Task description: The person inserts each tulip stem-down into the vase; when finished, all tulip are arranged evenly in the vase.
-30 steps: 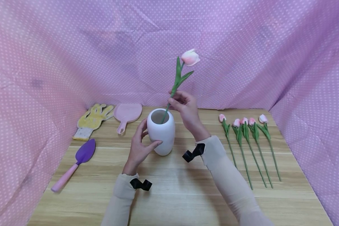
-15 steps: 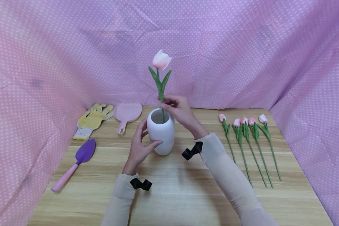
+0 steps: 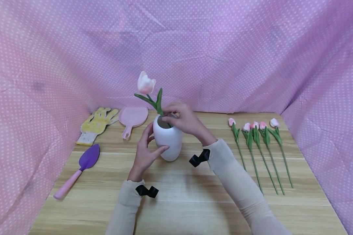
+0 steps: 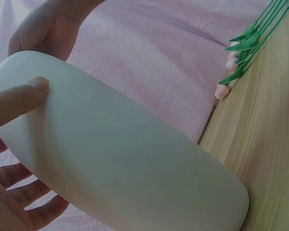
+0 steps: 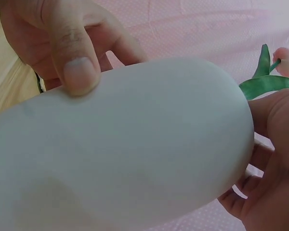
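A smooth white vase stands upright on the wooden table. My left hand grips its left side, the thumb lying across the front and the fingers wrapped behind. Over the mouth, my right hand pinches the stem of a pink-and-white tulip just below its leaves. The bloom leans to the left, and the lower stem is down inside the vase, mostly hidden by the hand and rim. In the right wrist view the leaves show beyond the vase's top.
Several more tulips lie side by side on the right of the table. At the left are a purple trowel with a pink handle, a yellow glove and a pink dustpan-like scoop. A pink dotted cloth hangs behind.
My right hand has moved left and down with the tulip, lowering its stem deeper into the vase. The bloom has swung from leaning right to leaning left. The left hand and vase stay put.
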### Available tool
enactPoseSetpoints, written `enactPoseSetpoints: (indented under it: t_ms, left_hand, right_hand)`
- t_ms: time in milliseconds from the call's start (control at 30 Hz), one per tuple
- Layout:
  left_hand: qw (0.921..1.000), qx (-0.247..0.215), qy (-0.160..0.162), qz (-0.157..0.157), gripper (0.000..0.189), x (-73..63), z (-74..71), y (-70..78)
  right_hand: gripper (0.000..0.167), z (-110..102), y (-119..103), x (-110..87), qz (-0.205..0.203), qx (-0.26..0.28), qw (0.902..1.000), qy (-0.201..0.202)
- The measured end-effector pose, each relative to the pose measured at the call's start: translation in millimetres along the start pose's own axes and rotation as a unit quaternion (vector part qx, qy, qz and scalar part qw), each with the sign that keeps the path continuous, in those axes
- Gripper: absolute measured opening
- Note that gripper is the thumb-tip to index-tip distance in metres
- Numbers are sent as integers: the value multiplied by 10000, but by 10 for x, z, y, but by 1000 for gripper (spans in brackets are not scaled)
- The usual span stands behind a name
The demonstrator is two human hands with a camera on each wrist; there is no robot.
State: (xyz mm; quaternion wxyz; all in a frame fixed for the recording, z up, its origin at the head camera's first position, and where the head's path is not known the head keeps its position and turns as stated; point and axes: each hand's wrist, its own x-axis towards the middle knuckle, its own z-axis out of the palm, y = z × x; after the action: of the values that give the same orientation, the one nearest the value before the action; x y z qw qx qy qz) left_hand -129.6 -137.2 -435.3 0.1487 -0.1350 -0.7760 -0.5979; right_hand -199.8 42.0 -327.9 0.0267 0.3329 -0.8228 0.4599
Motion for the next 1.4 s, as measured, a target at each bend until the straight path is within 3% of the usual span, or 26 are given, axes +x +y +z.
enactPoseSetpoints:
  t_ms: [167, 333, 600, 1167, 1400]
  left_hand:
    - [10000, 7, -15, -72, 95, -3, -2, -11]
    - [10000, -12, -5, 90, 94, -4, 1, -21]
    - [9996, 56, 33, 281, 92, -11, 7, -33]
    - [9998, -76, 29, 175, 93, 2, 2, -29]
    - [9999, -72, 6, 142, 92, 7, 1, -20]
  right_hand:
    - [23, 8, -45, 3, -276, -560, 9978, -242]
    - [25, -10, -65, -6, -563, -861, 9930, -581]
    - [28, -65, -76, 1, -613, -589, 9925, -874]
    - [27, -113, -43, -20, -467, -55, 9966, -683]
    - [33, -178, -16, -37, -271, 401, 9986, -208]
